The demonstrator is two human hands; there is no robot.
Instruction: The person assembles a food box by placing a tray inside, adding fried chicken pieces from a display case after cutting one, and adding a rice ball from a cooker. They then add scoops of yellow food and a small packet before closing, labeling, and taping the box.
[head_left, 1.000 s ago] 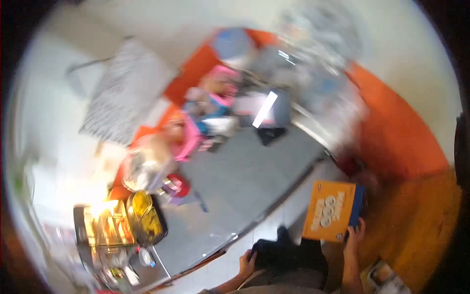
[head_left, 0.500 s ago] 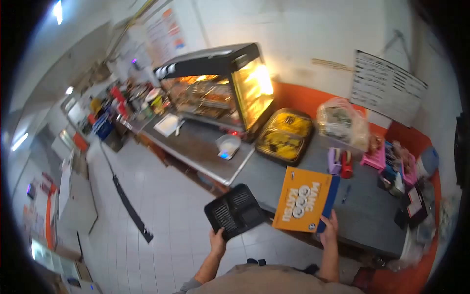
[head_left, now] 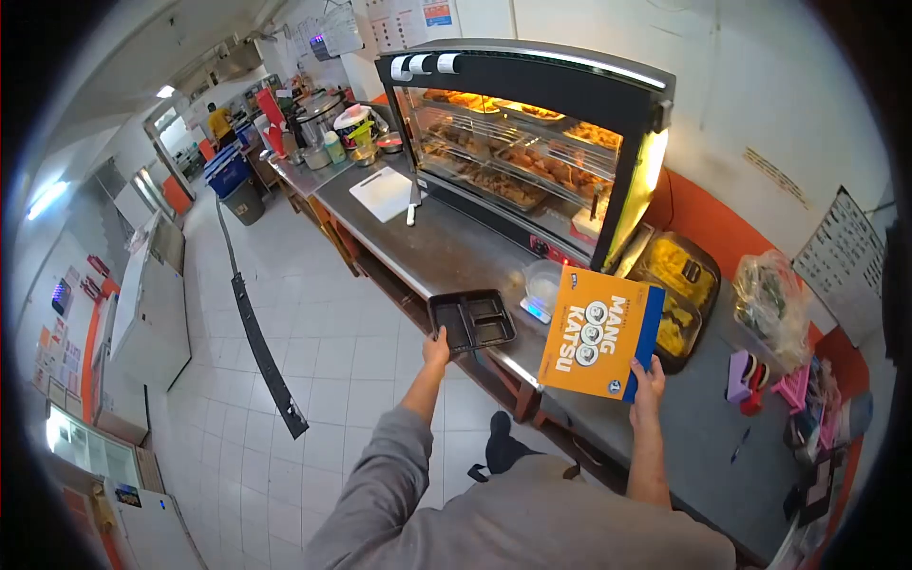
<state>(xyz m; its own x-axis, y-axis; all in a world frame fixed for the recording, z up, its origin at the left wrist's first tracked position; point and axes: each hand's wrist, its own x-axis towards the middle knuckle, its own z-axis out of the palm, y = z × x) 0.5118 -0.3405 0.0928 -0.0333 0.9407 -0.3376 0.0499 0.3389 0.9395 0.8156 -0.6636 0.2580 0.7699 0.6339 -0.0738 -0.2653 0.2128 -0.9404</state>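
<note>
My left hand (head_left: 436, 348) grips the near left edge of a black compartment food tray (head_left: 458, 328), held level just off the front edge of the steel counter. In my right hand (head_left: 648, 385) is a flat orange and blue cardboard sleeve (head_left: 598, 332) printed "MANG KATSU", pinched at its lower right corner. The sleeve covers part of the counter and stands in front of a small digital scale (head_left: 537, 308) with a clear bowl (head_left: 544, 281) on it. Behind the sleeve lies a large black tray of yellow food (head_left: 681, 266).
A lit glass warming cabinet (head_left: 513, 152) full of fried food stands on the counter. Left of it lie a white cutting board (head_left: 380, 194) and a knife (head_left: 412, 211). Tape dispensers (head_left: 747, 378), a pen (head_left: 740, 444) and a plastic bag (head_left: 768, 296) are at right. A person (head_left: 219, 123) stands far back.
My view has swung left toward the warming cabinet. The tray has gone from tilted to nearly level and come close to the counter, and the sleeve now stands nearer the scale.
</note>
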